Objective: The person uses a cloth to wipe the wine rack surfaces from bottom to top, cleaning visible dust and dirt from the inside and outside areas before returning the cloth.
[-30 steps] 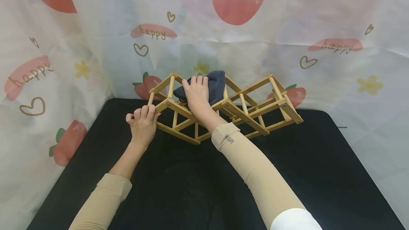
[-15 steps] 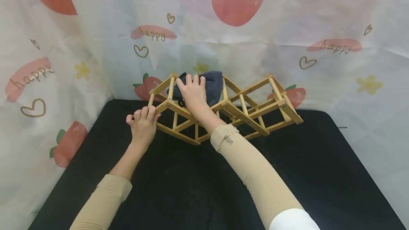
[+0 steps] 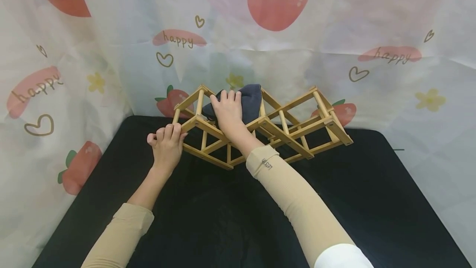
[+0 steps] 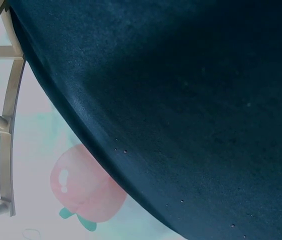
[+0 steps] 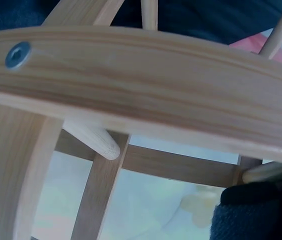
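A jointed wooden rack (image 3: pixel 288 137) of slats and round dowels stands in a zigzag at the back of the black table, as the head view shows. My left hand (image 3: pixel 167 144) grips its left end, with the fingers over the corner. A dark blue cloth (image 3: pixel 251 101) lies over the rack's left-middle part. My right hand (image 3: pixel 228 113) holds this cloth against the wood, fingertips pointing away from me. Part of the cloth and the bar beneath are hidden by that hand. The right wrist view has a slat (image 5: pixel 146 80) up close and a cloth edge (image 5: pixel 246 215) at lower right.
The black tabletop (image 3: pixel 208 218) stretches in front of the rack. Behind and beside it hangs a pale curtain (image 3: pixel 282 65) printed with strawberries, hearts and "happy". In the left wrist view the table's edge (image 4: pixel 96 155) runs diagonally beside the rack slats (image 4: pixel 6 165).
My right hand shifted slightly left with the cloth, then back right to about where it was. The left hand and the rack have stayed in place.
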Demonstrator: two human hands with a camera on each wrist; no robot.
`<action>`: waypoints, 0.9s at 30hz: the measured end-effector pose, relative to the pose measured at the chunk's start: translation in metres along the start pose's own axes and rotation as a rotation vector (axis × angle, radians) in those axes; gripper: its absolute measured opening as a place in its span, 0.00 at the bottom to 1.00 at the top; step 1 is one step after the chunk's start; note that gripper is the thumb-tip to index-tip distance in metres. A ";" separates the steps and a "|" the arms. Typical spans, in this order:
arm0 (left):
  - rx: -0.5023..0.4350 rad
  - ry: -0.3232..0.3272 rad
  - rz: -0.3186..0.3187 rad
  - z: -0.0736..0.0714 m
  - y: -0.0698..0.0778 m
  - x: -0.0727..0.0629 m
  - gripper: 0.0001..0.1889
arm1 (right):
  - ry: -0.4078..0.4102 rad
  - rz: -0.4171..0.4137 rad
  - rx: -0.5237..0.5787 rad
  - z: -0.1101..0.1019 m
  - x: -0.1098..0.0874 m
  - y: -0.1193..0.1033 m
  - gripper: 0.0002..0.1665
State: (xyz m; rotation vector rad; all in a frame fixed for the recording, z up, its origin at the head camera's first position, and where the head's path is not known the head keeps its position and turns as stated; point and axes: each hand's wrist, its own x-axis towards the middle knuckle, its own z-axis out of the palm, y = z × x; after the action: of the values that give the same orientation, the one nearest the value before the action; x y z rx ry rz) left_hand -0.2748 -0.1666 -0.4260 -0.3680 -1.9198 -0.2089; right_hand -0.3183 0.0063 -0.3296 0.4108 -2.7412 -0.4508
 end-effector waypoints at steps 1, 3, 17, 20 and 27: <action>0.000 0.000 0.000 0.000 0.000 0.000 0.19 | 0.023 -0.004 0.008 0.000 0.000 0.000 0.20; 0.001 -0.002 0.000 0.000 0.000 0.000 0.20 | 0.101 -0.026 0.032 0.000 -0.001 0.000 0.18; 0.014 0.010 0.003 0.000 0.002 0.001 0.20 | 0.103 -0.062 -0.006 0.002 -0.001 0.000 0.17; 0.021 0.013 0.005 0.000 0.002 0.001 0.20 | 0.034 -0.057 -0.023 0.001 -0.001 0.001 0.17; 0.027 0.003 0.005 0.000 0.002 0.001 0.21 | 0.165 -0.090 0.016 0.003 -0.003 0.001 0.16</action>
State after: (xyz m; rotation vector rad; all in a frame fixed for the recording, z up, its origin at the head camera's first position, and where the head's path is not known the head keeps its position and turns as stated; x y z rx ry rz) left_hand -0.2740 -0.1647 -0.4255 -0.3538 -1.9163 -0.1796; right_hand -0.3173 0.0085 -0.3329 0.5514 -2.5760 -0.3995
